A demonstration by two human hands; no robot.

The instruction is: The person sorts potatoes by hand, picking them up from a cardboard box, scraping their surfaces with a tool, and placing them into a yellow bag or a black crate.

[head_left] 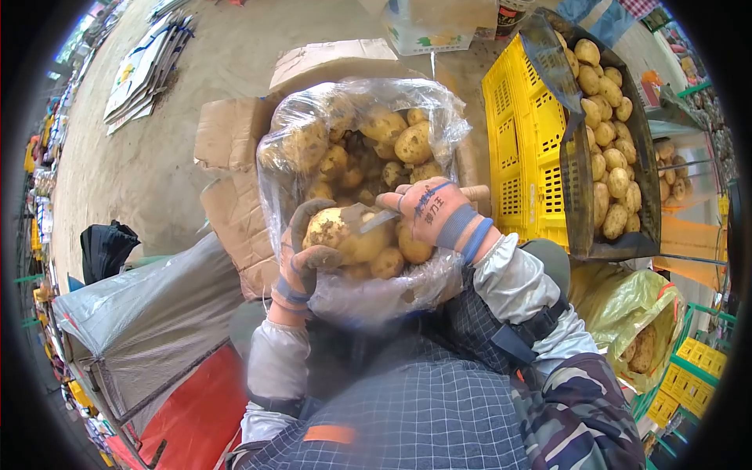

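Head view: a potato is held to the blade above the box

The left hand (288,270) grips a big potato (333,229), its gloved fingers clasping it from the left. The right hand (431,210) is closed around a small, flat grey blade (379,222), one finger stretched out along it. From here the blade lies over the potato's right side; whether its edge touches the skin, I can't tell.

Both hands work over the near part of a box (227,141), flaps folded out and lined with clear plastic (380,299). More potatoes (384,125) lie inside, many of them muddy. The one in the left hand has a brown, dirty patch beside cleaner yellow skin, so I take the step in hand to be scraping or trimming its surface, part-way through.

The next move, as I judge it, calls for a firm left grip, a slight turn of the potato to bring the dirty patch round, and a shallow blade angle. The left fingertips sit near the cutting area, so they need to stay clear, and the loose plastic could snag.

To the right stands a yellow crate (507,141), beside a dark-lined bin (578,215) of paler, cleaner-looking potatoes.
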